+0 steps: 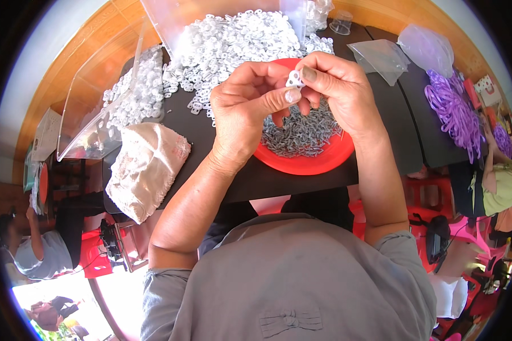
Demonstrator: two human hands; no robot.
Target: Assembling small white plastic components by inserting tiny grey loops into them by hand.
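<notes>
Left of the dark desk [222,182], a soft beige cloth [145,167]; far side, a heap of white plastic pieces [233,40]. Left hand [247,111] and right hand [338,94] both pinch one small white plastic piece [294,79] above the red bowl [307,162] of grey metal clips [301,133]. It looks light, stiff and easy to fumble; grip its edges.
</notes>
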